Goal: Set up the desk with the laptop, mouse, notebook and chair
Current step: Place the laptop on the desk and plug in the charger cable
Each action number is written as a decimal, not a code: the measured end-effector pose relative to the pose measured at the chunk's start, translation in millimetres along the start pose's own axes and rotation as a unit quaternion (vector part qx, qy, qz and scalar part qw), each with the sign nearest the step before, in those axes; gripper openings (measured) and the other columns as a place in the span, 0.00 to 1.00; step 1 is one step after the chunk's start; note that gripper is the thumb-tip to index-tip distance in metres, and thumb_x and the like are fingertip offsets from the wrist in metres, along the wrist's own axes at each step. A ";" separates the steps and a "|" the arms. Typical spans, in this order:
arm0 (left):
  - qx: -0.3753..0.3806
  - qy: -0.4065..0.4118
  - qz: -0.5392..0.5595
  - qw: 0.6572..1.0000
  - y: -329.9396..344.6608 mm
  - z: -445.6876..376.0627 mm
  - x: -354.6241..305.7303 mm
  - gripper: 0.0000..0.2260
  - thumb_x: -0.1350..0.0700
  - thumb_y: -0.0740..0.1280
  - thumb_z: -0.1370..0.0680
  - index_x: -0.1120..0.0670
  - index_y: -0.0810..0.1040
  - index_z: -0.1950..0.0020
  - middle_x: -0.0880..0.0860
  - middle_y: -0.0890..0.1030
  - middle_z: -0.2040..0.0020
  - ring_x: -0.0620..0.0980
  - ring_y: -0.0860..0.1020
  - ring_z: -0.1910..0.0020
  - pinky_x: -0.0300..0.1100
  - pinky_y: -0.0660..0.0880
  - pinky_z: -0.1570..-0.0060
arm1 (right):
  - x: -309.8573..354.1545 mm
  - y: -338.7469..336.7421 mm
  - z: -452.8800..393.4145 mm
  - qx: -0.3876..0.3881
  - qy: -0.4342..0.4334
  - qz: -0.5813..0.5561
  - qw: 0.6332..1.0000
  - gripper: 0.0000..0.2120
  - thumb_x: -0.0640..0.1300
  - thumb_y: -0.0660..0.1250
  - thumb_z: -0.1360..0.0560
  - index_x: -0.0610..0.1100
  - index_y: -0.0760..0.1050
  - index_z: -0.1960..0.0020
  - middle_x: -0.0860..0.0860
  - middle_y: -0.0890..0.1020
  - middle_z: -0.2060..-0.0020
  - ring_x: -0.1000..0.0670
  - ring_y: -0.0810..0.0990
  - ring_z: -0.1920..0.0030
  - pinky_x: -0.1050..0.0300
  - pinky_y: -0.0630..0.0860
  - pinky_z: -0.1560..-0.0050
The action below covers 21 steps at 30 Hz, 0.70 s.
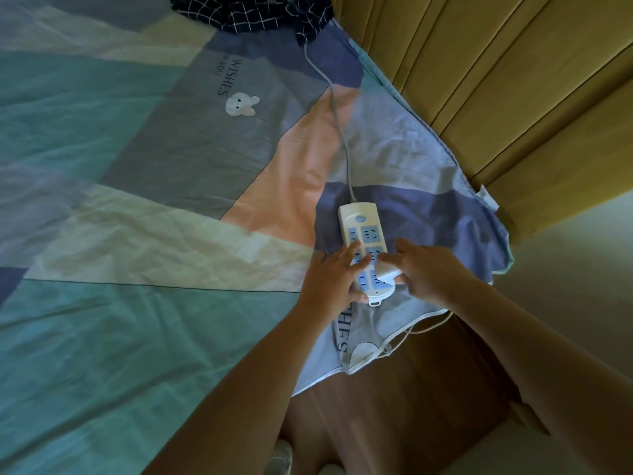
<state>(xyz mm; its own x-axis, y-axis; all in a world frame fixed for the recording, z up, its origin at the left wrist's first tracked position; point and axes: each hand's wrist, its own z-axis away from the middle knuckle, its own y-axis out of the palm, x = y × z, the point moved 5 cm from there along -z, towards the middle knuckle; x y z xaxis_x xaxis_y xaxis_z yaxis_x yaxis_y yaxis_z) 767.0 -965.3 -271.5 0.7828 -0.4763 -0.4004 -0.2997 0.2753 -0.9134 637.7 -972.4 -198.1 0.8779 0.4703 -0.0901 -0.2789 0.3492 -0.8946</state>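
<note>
A white power strip point(360, 228) with blue sockets lies on a patchwork bedsheet point(137, 200), near the bed's right corner. My left hand point(330, 275) presses on the strip's near half, fingers spread over the sockets. My right hand point(428, 269) grips a white plug point(386, 271) seated at the strip's near end. The plug's thin white cable point(416, 329) trails off the bed edge to the right. No laptop, mouse, notebook or chair is in view.
The strip's grey cord point(337, 125) runs up the bed toward a dark checked cloth point(253, 12) at the top. A padded tan headboard point(496, 80) stands to the right. Wooden floor point(394, 406) shows below the bed corner.
</note>
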 end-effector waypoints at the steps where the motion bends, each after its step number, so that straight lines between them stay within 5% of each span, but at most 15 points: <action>1: -0.002 -0.001 0.003 1.000 0.1 0.0 0.3 0.35 0.44 0.71 0.29 0.50 0.63 0.25 0.54 0.55 0.22 0.53 0.61 0.26 0.52 0.59 0.33 | 0.6 -0.5 0.1 0.003 -0.001 -0.001 1.000 0.26 0.47 0.65 0.24 0.54 0.62 0.28 0.47 0.72 0.44 0.45 0.80 0.50 0.53 0.76 0.55; 21: -0.043 -0.019 0.062 0.997 1.5 1.5 2.5 0.33 0.45 0.75 0.33 0.49 0.71 0.30 0.53 0.62 0.24 0.53 0.64 0.27 0.52 0.62 0.34 | 18.7 10.0 -1.4 0.005 -0.016 0.079 0.997 0.32 0.43 0.66 0.26 0.52 0.57 0.26 0.44 0.69 0.35 0.43 0.80 0.51 0.52 0.77 0.57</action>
<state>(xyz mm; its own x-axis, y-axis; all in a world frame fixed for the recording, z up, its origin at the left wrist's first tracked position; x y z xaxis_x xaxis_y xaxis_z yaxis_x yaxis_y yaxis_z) 769.3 -964.8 -273.7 0.7565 -0.4109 -0.5088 -0.4398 0.2563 -0.8608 651.9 -961.2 -209.4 0.8095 0.5459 -0.2159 -0.4172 0.2762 -0.8658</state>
